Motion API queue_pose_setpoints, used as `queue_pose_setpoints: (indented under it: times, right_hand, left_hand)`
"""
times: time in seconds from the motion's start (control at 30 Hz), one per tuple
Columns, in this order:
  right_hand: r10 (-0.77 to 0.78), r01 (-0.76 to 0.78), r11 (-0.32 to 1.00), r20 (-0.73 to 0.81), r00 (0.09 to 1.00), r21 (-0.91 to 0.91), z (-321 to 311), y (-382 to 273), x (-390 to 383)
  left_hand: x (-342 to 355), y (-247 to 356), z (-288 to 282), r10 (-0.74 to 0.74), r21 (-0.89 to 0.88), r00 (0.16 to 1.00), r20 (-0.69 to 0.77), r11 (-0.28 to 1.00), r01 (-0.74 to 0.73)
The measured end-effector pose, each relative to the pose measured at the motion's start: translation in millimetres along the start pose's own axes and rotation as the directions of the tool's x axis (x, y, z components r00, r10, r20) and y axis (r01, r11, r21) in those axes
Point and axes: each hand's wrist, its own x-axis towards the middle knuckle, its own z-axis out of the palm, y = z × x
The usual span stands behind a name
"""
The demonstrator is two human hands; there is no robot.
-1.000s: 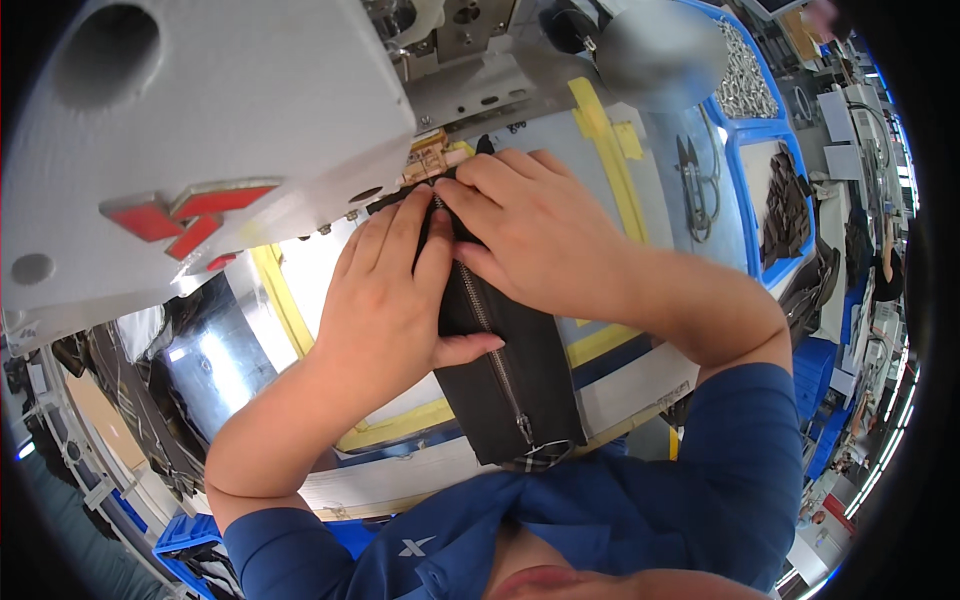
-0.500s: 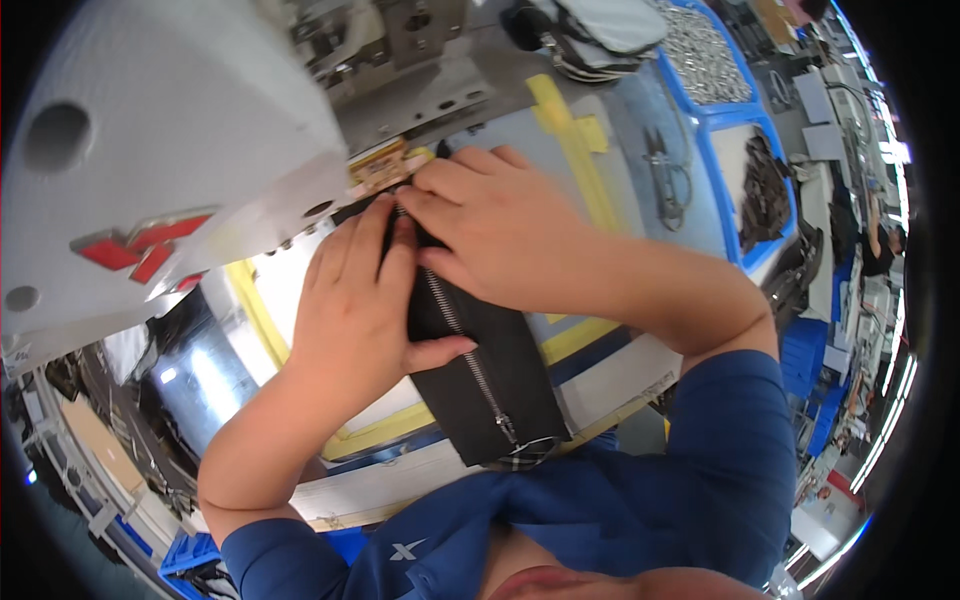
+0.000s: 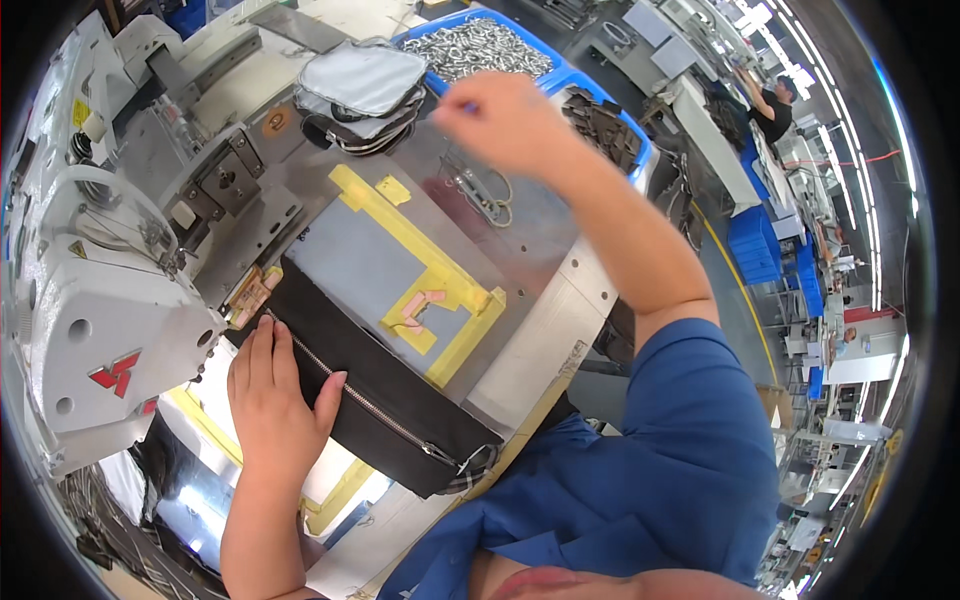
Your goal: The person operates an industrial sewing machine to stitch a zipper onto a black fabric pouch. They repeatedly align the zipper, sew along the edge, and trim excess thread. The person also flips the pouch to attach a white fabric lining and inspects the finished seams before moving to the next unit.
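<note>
My left hand (image 3: pixel 275 395) lies flat on a long black fabric piece (image 3: pixel 385 365) with a metal zipper (image 3: pixel 350 388) along it. Its fingertips reach the end under the head of a white sewing machine (image 3: pixel 130 340); the thumb rests beside the zipper. Towards my body, a zipper slider (image 3: pixel 437 452) shows at the other end. Raised above the table, my right hand (image 3: pixel 505 120) is off the fabric, near a blue bin (image 3: pixel 425 80) of shiny metal pieces. Its fingers look curled but are blurred, and whether they hold anything is unclear.
Scissors (image 3: pixel 480 195) lie on the steel tabletop. Yellow tape strips (image 3: pixel 440 290) mark a plate beside the fabric. Behind stands a stack of grey and black pieces (image 3: pixel 362 85). Dark fabric pieces (image 3: pixel 605 130) fill another blue bin. A person (image 3: pixel 775 108) sits farther off.
My right hand has let go of the fabric's machine end and swung away towards the bins. My left hand stays on the fabric. The whole view has turned right.
</note>
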Motion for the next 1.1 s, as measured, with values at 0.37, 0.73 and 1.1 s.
queue_pose_setpoints:
  times: [0.37,0.73,1.1]
  right_hand:
    - [0.452,-0.466,0.832,-0.122,0.884,-0.300,-51,260,-35]
    - [0.487,-0.450,0.775,-0.034,0.873,-0.445,-31,303,8]
    - [0.371,-0.330,0.914,0.156,0.915,-0.236,-42,214,-10]
  left_hand:
    - [0,0,2,0.013,-0.007,1.000,-0.012,1.000,-0.013]
    - [1,0,1,0.039,-0.017,0.998,-0.044,0.999,-0.039]
    - [-1,-4,3,0.014,-0.043,0.999,-0.040,0.999,-0.016]
